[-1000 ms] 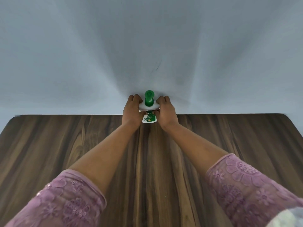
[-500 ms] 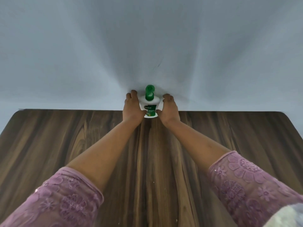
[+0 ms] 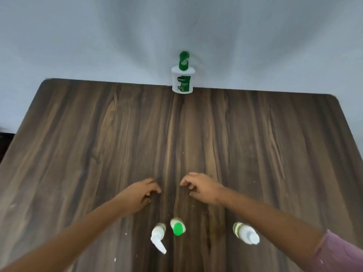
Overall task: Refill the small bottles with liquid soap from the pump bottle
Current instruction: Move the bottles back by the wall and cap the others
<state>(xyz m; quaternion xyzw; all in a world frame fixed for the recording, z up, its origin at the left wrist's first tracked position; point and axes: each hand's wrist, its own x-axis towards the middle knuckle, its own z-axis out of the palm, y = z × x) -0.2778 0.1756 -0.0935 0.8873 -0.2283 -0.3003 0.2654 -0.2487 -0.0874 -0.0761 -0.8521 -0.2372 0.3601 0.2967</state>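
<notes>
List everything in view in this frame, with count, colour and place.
pump bottle: one, white with green pump and label, table's far edge, against the wall.
white-pump small bottle: one, pale, near edge, leftmost.
green-cap small bottle: one, pale, just right of it.
white-cap small bottle: one, pale, farther right, apart.
table: one, dark wood grain.
wall: one, pale grey, behind the table.
sleeve: one, pink, lower right corner.
hands: two, bare, left hand and right hand, mid-table, fingers loosely curled, holding nothing.
</notes>
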